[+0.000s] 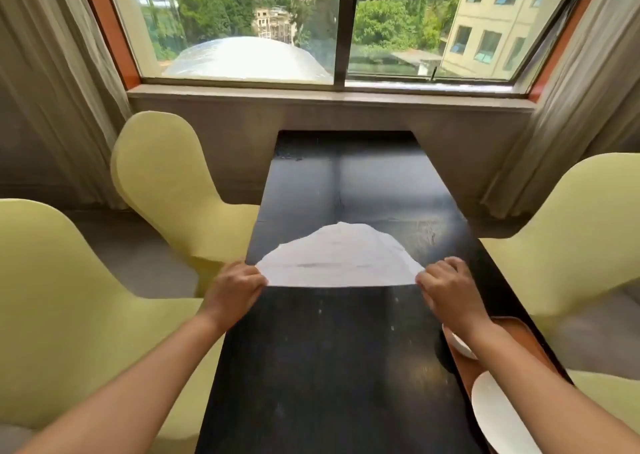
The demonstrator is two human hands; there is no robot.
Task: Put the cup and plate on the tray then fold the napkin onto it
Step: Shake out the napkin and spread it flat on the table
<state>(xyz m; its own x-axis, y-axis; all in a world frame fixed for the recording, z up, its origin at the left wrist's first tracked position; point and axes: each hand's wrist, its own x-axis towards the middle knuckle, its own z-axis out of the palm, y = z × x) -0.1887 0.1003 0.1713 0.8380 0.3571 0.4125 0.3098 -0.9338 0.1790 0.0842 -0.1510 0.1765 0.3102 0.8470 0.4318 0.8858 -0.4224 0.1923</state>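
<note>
The left hand [235, 285] and right hand [446, 285] each pinch a near corner of the white napkin [337, 259], which is stretched between them over the dark surface [325, 367], its far edge bulging. The right forearm crosses the brown tray [519, 332] at the surface's right edge, partly hiding the white cup [457, 344]; the white plate [498, 415] lies nearer. Yellow chairs [166, 183] flank both sides.
</note>
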